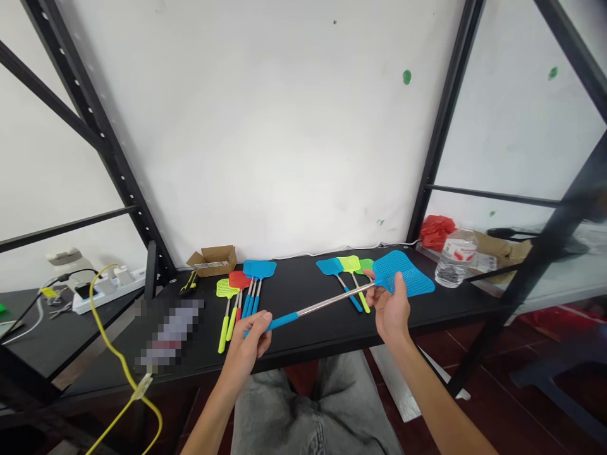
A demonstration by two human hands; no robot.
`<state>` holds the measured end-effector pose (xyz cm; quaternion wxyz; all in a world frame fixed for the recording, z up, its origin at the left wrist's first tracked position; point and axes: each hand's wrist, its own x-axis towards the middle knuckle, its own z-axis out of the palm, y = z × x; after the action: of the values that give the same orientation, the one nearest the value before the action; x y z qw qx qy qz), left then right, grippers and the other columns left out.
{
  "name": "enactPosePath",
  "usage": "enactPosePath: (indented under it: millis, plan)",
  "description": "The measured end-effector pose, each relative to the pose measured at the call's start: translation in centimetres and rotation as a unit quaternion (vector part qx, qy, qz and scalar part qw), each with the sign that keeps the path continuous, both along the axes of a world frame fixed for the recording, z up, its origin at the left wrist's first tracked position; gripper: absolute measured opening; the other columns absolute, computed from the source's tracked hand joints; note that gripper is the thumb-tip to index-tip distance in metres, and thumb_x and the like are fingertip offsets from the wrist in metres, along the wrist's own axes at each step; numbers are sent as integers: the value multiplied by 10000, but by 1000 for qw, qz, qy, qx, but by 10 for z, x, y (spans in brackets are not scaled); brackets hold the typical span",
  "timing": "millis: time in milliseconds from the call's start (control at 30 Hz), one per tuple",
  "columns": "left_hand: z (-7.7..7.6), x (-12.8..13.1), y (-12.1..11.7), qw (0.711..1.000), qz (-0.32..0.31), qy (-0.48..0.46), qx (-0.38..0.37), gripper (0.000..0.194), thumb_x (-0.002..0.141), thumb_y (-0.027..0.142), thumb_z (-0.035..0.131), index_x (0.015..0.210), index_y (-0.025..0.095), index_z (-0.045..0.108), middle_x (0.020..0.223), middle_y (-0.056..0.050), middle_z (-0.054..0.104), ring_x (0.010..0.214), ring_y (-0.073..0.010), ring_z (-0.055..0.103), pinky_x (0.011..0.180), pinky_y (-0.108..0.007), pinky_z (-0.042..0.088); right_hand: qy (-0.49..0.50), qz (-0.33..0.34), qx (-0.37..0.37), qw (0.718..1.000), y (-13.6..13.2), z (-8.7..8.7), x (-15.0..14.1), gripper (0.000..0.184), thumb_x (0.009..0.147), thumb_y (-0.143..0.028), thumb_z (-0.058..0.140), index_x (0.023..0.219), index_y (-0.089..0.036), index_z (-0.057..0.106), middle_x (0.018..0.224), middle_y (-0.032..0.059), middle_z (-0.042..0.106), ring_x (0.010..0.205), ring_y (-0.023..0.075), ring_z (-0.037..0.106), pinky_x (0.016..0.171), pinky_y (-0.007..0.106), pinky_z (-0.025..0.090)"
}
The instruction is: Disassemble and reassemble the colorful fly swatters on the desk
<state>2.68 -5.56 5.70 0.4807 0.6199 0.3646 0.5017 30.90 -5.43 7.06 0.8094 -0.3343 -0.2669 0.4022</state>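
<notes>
A blue fly swatter (332, 303) with a drawn-out metal rod is held between my two hands, over the front of the black table. My left hand (250, 338) is closed round its blue grip. At the other end, my right hand (391, 308) pinches it where the rod meets the mesh head, the thumb lying over the blue mesh. Left of centre on the table lies a group of swatters: yellow-green (226, 289), red (239, 280) and blue (260, 269) ones. Behind my right hand lie more swatters, blue (330, 266), yellow-green (349, 263) and a partly covered green one (364, 266).
An open cardboard box (215, 260) and a yellow-black cutter (190, 282) are at the back left. A phone-like blurred object with a yellow cable (112, 346) lies at the left. A plastic bottle (456, 258) and red bag (436, 232) stand right, near black shelf posts (443, 126).
</notes>
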Motion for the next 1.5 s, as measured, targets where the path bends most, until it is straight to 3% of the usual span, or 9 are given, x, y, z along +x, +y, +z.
enactPosePath:
  millis: [200, 300, 733, 1033, 1133, 1233, 1367, 1433, 1500]
  plan:
    - [12, -2, -11, 994, -42, 96, 22, 511, 971, 476, 427, 543, 206, 359, 454, 28, 340, 453, -108, 303, 507, -285, 258, 4, -74, 32, 997, 2, 4, 9, 398, 766, -548, 641, 831, -156, 654, 933, 88, 710, 499, 95, 484, 442, 264, 360]
    - [14, 3, -18, 990, -90, 108, 15, 513, 988, 475, 377, 547, 214, 351, 451, 27, 338, 456, -118, 314, 529, -294, 289, 20, -77, 39, 996, 1, 6, 9, 364, 770, -522, 633, 813, -161, 633, 905, 87, 714, 480, 89, 469, 442, 261, 360]
    - [13, 8, -24, 989, -114, 89, 29, 545, 1014, 469, 303, 535, 209, 273, 450, 29, 330, 456, -100, 297, 530, -275, 300, 3, -86, 47, 995, -5, 10, -1, 405, 816, -568, 587, 817, -164, 624, 673, 26, 644, 439, 87, 427, 458, 266, 356]
    - [-15, 40, -33, 989, -127, 59, -50, 510, 991, 557, 332, 618, 214, 273, 510, 60, 277, 477, -85, 296, 504, -252, 262, -49, -37, 34, 998, -11, -6, -41, 423, 888, -584, 522, 871, -174, 624, 686, 22, 645, 419, 89, 417, 462, 269, 353]
    - [-18, 46, -34, 988, -134, 62, -51, 512, 988, 571, 323, 624, 213, 285, 507, 63, 278, 479, -83, 287, 505, -244, 268, -82, 18, 41, 996, -17, -8, -50, 408, 921, -560, 497, 941, -179, 643, 674, 6, 604, 467, 102, 438, 465, 257, 354]
    - [-24, 57, -38, 989, -107, 84, -51, 533, 961, 631, 319, 646, 203, 362, 532, 57, 326, 494, -86, 327, 505, -234, 291, -206, 165, 67, 962, -27, -6, -65, 379, 938, -526, 502, 989, -186, 663, 738, 24, 609, 627, 140, 540, 521, 247, 400]
    - [-29, 69, -42, 971, -151, 177, -46, 602, 964, 648, 228, 706, 177, 500, 582, 33, 412, 526, -106, 403, 552, -242, 357, -351, 344, 61, 868, -34, -1, -68, 357, 942, -502, 519, 983, -187, 683, 962, 65, 654, 796, 172, 596, 636, 266, 463]
    - [-27, 65, -38, 951, -143, 272, 9, 604, 980, 606, 237, 768, 166, 592, 598, 16, 475, 585, -131, 462, 632, -256, 386, -390, 388, 37, 834, -31, 0, -57, 368, 934, -515, 525, 995, -188, 683, 963, 63, 648, 768, 173, 601, 638, 280, 474]
    - [-22, 56, -32, 926, -100, 358, 67, 525, 974, 576, 312, 909, 181, 652, 646, 6, 554, 654, -158, 508, 702, -270, 390, -413, 386, 33, 824, -25, -1, -42, 357, 942, -502, 518, 996, -184, 673, 940, 63, 653, 816, 190, 614, 709, 304, 482]
